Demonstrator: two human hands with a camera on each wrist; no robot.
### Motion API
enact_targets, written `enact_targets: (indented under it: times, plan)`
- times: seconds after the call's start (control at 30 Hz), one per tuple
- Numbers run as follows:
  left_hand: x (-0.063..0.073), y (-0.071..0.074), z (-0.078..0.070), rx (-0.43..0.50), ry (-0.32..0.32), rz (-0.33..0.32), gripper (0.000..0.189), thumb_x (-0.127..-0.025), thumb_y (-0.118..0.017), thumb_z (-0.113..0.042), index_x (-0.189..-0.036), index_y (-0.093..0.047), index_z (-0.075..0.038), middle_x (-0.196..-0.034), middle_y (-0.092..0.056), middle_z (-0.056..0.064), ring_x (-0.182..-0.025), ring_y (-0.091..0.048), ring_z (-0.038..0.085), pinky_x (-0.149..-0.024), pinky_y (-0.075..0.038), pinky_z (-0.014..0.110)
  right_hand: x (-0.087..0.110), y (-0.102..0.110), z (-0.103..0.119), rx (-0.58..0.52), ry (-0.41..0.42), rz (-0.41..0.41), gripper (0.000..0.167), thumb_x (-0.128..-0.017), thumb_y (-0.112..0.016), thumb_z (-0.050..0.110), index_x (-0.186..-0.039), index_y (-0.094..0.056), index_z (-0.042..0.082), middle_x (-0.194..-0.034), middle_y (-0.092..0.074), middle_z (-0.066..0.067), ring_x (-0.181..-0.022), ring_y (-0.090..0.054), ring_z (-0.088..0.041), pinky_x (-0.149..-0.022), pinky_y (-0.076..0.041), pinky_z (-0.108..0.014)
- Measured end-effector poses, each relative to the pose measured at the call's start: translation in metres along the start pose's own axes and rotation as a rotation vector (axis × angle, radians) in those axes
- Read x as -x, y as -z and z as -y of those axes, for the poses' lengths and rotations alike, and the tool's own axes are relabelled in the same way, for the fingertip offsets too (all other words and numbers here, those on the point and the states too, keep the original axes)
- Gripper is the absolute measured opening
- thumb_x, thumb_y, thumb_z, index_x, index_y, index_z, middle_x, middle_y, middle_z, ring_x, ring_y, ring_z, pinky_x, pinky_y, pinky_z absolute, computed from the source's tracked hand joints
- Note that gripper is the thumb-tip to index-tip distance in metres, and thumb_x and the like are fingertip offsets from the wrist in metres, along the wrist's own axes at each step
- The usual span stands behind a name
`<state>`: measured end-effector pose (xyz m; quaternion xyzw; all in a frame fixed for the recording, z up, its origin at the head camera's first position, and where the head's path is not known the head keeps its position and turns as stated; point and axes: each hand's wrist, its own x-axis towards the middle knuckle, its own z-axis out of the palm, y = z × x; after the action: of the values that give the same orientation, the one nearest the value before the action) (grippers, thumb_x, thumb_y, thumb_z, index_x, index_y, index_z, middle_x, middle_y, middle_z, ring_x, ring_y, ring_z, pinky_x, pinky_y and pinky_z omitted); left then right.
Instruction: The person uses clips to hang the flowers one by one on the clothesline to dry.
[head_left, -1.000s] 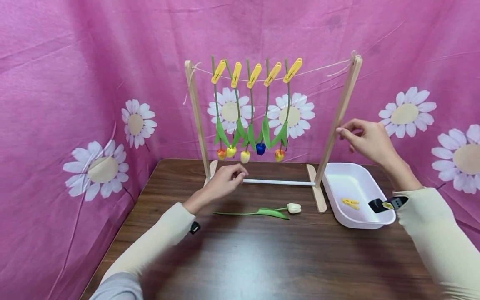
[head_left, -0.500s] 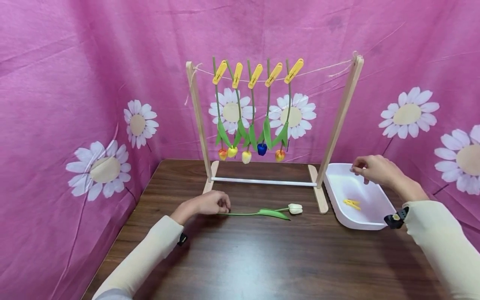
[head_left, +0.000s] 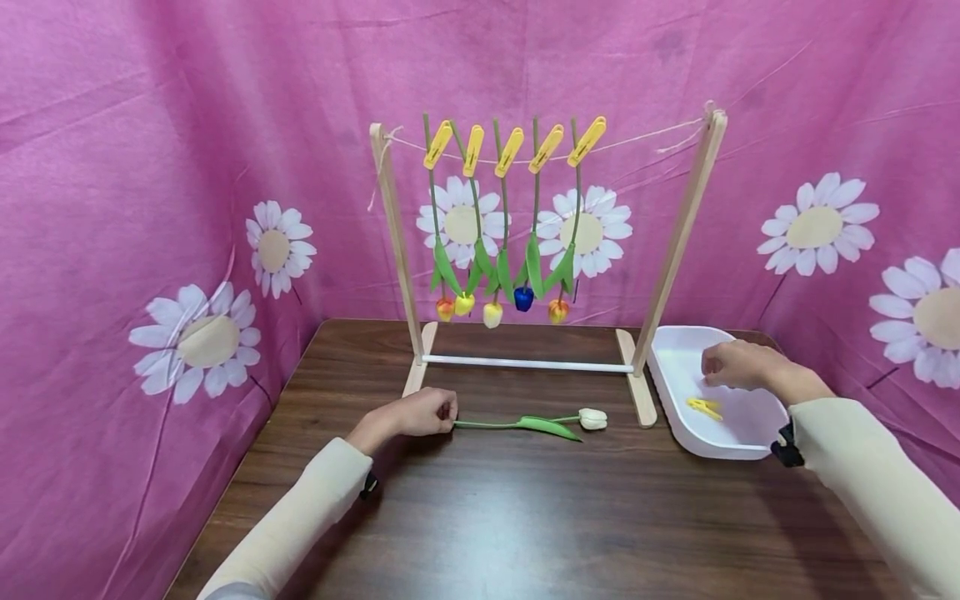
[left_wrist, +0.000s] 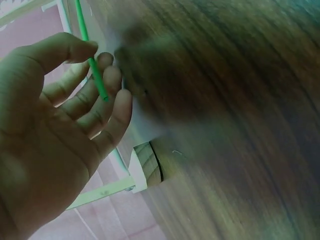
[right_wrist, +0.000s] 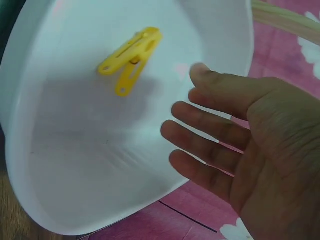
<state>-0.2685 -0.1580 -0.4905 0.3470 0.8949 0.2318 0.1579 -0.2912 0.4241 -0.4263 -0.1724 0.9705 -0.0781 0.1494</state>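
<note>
My left hand [head_left: 424,412] pinches the stem end of a white tulip [head_left: 592,419] between thumb and fingers. In the left wrist view the green stem [left_wrist: 98,79] crosses the fingers, its cut end sticking out past them. The tulip's leaf [head_left: 547,427] and bloom stretch to the right, low over the table. My right hand [head_left: 742,365] reaches into the white basin [head_left: 675,421], holding nothing. In the right wrist view its relaxed fingers [right_wrist: 200,120] are apart from a yellow clothespin [right_wrist: 131,57] lying on the basin floor.
Behind stands a wooden frame [head_left: 684,225] with a string [head_left: 645,140] and a white crossbar [head_left: 525,363]. Several tulips hang head down from yellow clothespins [head_left: 508,152] on the string, among them a blue one [head_left: 523,299]. A pink flowered cloth [head_left: 330,100] encloses the brown table [head_left: 600,517].
My left hand has come down from near the crossbar and taken hold of the tulip's stem, shifting it slightly right. My right hand has dropped from beside the frame's right post into the basin.
</note>
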Motion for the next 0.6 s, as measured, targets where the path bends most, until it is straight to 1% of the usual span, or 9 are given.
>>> enact_targets:
  times: [0.07, 0.13, 0.23, 0.33, 0.43, 0.6]
  plan:
    - [-0.001, -0.001, 0.0, 0.01, 0.017, -0.016, 0.014, -0.092, -0.072, -0.003, -0.09, -0.063, -0.014, -0.081, -0.06, -0.008, -0.076, -0.053, 0.003, -0.072, -0.047, 0.021, -0.002, -0.004, -0.001, -0.014, -0.011, 0.048, 0.014, -0.09, -0.078, 0.023, -0.091, -0.069, 0.012, -0.083, -0.067, 0.001, -0.066, -0.06, -0.014, -0.055, -0.05, -0.031]
    - [-0.002, -0.001, -0.001, 0.022, 0.021, -0.02, 0.011, -0.092, -0.071, -0.003, -0.094, -0.064, -0.012, -0.082, -0.062, -0.007, -0.077, -0.054, 0.004, -0.073, -0.048, 0.021, -0.004, -0.008, -0.001, -0.038, -0.028, 0.1, 0.014, -0.088, -0.078, 0.022, -0.09, -0.069, 0.012, -0.083, -0.065, 0.0, -0.065, -0.059, -0.015, -0.054, -0.049, -0.029]
    - [-0.003, -0.001, -0.001, 0.034, 0.011, -0.024, 0.006, -0.094, -0.069, -0.003, -0.098, -0.068, -0.008, -0.083, -0.065, -0.005, -0.078, -0.055, 0.003, -0.075, -0.05, 0.021, -0.006, -0.014, 0.001, -0.076, -0.059, 0.159, 0.015, -0.084, -0.08, 0.022, -0.087, -0.067, 0.015, -0.077, -0.062, 0.0, -0.062, -0.057, -0.015, -0.053, -0.046, -0.026]
    - [-0.003, -0.001, -0.002, 0.046, -0.01, -0.034, 0.003, -0.097, -0.069, -0.005, -0.098, -0.071, -0.007, -0.082, -0.067, -0.004, -0.077, -0.056, 0.001, -0.074, -0.05, 0.02, -0.006, -0.018, 0.004, -0.103, -0.072, 0.207, 0.019, -0.079, -0.083, 0.019, -0.086, -0.066, 0.014, -0.071, -0.059, -0.001, -0.062, -0.054, -0.015, -0.054, -0.043, -0.024]
    - [-0.004, -0.001, -0.002, 0.074, -0.025, -0.042, 0.005, -0.1, -0.07, -0.008, -0.095, -0.072, -0.009, -0.08, -0.068, -0.005, -0.073, -0.056, -0.001, -0.071, -0.05, 0.019, -0.005, -0.02, 0.007, -0.071, -0.062, 0.222, 0.02, -0.077, -0.082, 0.013, -0.085, -0.064, 0.014, -0.07, -0.058, -0.001, -0.064, -0.055, -0.016, -0.055, -0.043, -0.024]
    - [-0.004, 0.001, -0.002, 0.128, -0.033, -0.053, 0.007, -0.102, -0.07, -0.011, -0.096, -0.074, -0.009, -0.078, -0.07, -0.004, -0.067, -0.057, -0.001, -0.068, -0.051, 0.019, -0.006, -0.019, 0.007, 0.028, -0.03, 0.201, 0.014, -0.079, -0.076, 0.008, -0.085, -0.063, 0.012, -0.075, -0.059, 0.0, -0.065, -0.058, -0.017, -0.056, -0.046, -0.024]
